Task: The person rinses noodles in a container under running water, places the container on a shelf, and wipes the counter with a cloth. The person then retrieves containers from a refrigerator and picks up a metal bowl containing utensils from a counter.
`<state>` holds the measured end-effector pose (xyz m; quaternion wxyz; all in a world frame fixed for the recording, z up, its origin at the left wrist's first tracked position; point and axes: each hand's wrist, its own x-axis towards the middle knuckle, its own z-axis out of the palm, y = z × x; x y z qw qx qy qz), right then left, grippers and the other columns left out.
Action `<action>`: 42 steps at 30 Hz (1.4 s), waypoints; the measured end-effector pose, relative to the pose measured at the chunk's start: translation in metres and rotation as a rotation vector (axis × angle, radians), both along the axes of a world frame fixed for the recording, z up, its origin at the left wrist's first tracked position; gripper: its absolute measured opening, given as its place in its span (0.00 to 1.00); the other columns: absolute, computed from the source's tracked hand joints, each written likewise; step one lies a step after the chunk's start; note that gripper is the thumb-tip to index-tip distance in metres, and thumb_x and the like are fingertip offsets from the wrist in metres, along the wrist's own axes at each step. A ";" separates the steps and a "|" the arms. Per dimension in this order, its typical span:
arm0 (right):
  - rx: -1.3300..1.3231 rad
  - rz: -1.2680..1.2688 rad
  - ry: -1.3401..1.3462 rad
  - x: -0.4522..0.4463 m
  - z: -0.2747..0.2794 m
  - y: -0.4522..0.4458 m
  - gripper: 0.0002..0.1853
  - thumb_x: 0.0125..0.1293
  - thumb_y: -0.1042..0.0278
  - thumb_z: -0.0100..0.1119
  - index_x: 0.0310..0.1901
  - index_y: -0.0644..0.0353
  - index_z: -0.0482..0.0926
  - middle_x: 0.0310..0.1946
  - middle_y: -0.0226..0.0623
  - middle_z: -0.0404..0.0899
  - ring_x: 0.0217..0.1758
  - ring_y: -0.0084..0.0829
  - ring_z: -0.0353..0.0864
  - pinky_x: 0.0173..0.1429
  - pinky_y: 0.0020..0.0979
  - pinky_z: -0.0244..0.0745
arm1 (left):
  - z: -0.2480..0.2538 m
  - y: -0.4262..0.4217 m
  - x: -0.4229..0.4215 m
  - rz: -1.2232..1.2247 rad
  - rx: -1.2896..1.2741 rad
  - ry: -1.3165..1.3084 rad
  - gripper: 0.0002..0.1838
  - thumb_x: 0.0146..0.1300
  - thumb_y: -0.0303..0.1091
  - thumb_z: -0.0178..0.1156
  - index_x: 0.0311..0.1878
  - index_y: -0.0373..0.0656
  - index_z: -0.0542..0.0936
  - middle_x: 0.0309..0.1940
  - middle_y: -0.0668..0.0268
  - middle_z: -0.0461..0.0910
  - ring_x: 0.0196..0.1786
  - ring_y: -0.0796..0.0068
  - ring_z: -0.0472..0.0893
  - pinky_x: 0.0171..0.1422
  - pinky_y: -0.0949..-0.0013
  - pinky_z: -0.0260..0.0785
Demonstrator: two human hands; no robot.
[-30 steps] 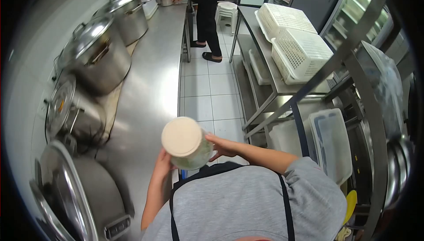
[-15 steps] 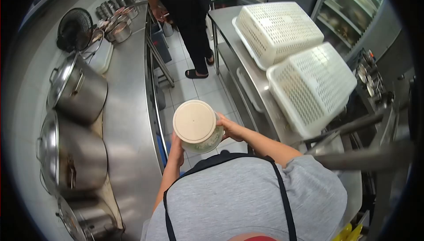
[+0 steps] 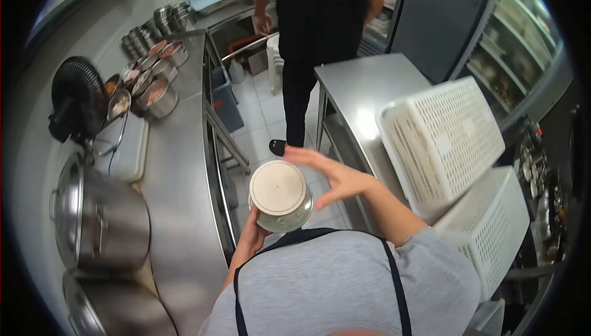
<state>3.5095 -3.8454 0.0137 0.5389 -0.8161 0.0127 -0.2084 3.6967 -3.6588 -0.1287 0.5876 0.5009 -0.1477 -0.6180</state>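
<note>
A round container with a flat cream lid (image 3: 277, 187) is held in front of my chest, above the tiled floor. Its clear lower side (image 3: 292, 219) shows something pale and greenish inside. My left hand (image 3: 251, 232) grips it from the left and below, with the fingers partly hidden beneath it. Off to the right of the lid, my right hand (image 3: 332, 174) is raised with fingers stretched and thumb apart, holding nothing.
A steel counter (image 3: 178, 206) on the left bears large lidded pots (image 3: 114, 213), a black fan (image 3: 77, 99) and small pots of food (image 3: 157, 97). White perforated baskets (image 3: 455, 139) cover part of the right table (image 3: 369, 89). A person in black (image 3: 320, 22) stands ahead in the aisle.
My right hand has let go of the container and opened beside it; my left hand still holds it. The view has moved forward along the aisle, and the person ahead has shifted rightward in view.
</note>
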 end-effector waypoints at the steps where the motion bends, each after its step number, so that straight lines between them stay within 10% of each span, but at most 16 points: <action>1: -0.184 0.015 0.106 0.018 0.013 -0.013 0.49 0.42 0.41 0.67 0.65 0.43 0.54 0.66 0.50 0.45 0.69 0.50 0.47 0.69 0.47 0.45 | 0.014 -0.024 0.014 -0.033 0.027 0.014 0.34 0.63 0.62 0.36 0.67 0.53 0.52 0.65 0.63 0.57 0.65 0.60 0.60 0.60 0.44 0.57; 14: -0.634 -0.351 0.583 0.166 0.019 -0.246 0.59 0.24 0.45 0.76 0.64 0.40 0.54 0.65 0.56 0.44 0.67 0.56 0.45 0.63 0.54 0.55 | 0.006 -0.332 0.160 -0.353 -0.024 -0.027 0.33 0.64 0.57 0.43 0.66 0.53 0.50 0.62 0.63 0.59 0.62 0.61 0.63 0.53 0.44 0.64; 23: -0.401 -0.283 0.401 0.252 -0.015 -0.427 0.55 0.24 0.63 0.71 0.63 0.44 0.55 0.58 0.49 0.55 0.63 0.51 0.52 0.61 0.47 0.59 | 0.008 -0.483 0.264 -0.203 0.074 -0.185 0.34 0.61 0.61 0.43 0.64 0.52 0.53 0.61 0.61 0.61 0.58 0.59 0.68 0.48 0.52 0.70; 29: -0.505 -1.021 0.412 0.159 -0.038 -0.528 0.50 0.24 0.56 0.70 0.58 0.53 0.61 0.50 0.50 0.65 0.56 0.49 0.60 0.59 0.42 0.56 | -0.020 -0.618 0.354 -0.423 0.033 0.098 0.35 0.60 0.63 0.43 0.63 0.48 0.59 0.58 0.60 0.66 0.56 0.59 0.71 0.50 0.51 0.68; 34: -0.132 -1.994 1.132 0.051 -0.035 -0.518 0.53 0.26 0.61 0.71 0.62 0.35 0.57 0.59 0.47 0.56 0.62 0.50 0.56 0.57 0.50 0.64 | 0.015 -0.718 0.396 -0.512 -0.014 -0.113 0.36 0.59 0.62 0.46 0.63 0.46 0.59 0.58 0.59 0.66 0.57 0.61 0.70 0.53 0.52 0.67; 42: 0.561 -2.336 1.326 0.025 -0.071 -0.449 0.54 0.27 0.54 0.69 0.64 0.31 0.54 0.65 0.42 0.48 0.66 0.51 0.49 0.61 0.54 0.59 | 0.025 -0.848 0.370 -0.783 0.063 -0.153 0.37 0.58 0.62 0.45 0.64 0.48 0.57 0.58 0.59 0.66 0.55 0.61 0.73 0.45 0.55 0.72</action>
